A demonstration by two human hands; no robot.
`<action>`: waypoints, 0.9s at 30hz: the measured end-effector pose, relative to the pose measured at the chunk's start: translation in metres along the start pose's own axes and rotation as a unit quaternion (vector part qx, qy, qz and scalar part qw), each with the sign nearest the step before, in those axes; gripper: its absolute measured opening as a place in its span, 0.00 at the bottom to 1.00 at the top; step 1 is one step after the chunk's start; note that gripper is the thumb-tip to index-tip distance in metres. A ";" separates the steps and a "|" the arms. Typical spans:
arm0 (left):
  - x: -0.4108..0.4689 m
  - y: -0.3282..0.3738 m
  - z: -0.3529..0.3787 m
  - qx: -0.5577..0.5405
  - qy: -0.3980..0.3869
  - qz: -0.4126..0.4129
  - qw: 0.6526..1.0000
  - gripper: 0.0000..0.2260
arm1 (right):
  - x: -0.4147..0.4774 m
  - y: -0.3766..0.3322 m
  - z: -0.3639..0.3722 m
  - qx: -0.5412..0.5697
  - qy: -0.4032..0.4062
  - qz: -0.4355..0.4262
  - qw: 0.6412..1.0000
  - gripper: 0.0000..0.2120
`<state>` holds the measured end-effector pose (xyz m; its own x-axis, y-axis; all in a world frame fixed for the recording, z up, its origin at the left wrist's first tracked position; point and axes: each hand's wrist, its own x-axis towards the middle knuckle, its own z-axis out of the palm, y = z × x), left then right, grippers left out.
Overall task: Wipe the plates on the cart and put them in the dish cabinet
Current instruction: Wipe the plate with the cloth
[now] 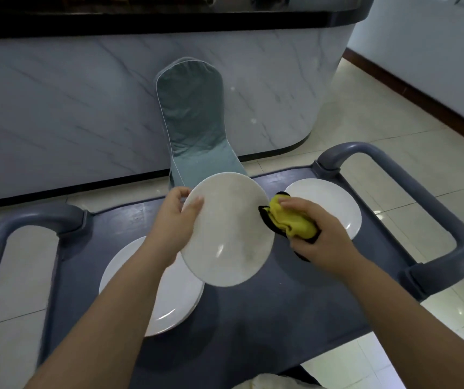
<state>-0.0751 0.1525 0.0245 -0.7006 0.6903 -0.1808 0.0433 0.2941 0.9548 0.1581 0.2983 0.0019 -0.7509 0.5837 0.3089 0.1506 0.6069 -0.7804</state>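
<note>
Left hand has the plate lifted clear above the cart, thumb hooked over the rim on the face side, other fingers hidden behind. That's a firm pinch at the edge, prob. so the whole face is free for wiping. The plate's tilted up toward the person, which makes the surface easy to see & reach. Right hand is clenched round a bunched yellow cloth w/ black trim, and the cloth seems to touch the plate's right edge, so I'd call this the wipe itself, working at the rim. Under the left forearm a stack of plates lies on the cart deck. A single plate lies far right, just behind the right hand. Two spots, maybe wiped vs. unwiped; can't tell which. The held face looks dull, so more passes are likely needed. Dish cabinet isn't in view; a covered chair & a marble counter stand beyond.
</note>
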 end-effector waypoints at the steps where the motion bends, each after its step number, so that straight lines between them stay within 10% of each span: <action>1: 0.000 0.008 0.002 0.067 0.003 0.041 0.997 0.04 | 0.004 -0.007 -0.001 0.002 -0.004 -0.003 1.000 0.27; 13: -0.004 -0.006 0.022 0.341 -0.033 0.456 0.822 0.07 | 0.026 -0.036 -0.011 -0.019 0.030 -0.048 0.998 0.26; 27: -0.008 0.005 0.023 0.326 0.033 0.454 0.829 0.14 | 0.023 -0.042 0.031 -0.100 0.088 -0.083 0.988 0.27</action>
<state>-0.0527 0.1638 0.0248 -0.2045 0.7912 0.5764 0.9343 -0.0179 0.3560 0.1145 0.2698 0.0251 -0.6554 0.5419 0.5262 0.1725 0.7856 -0.5942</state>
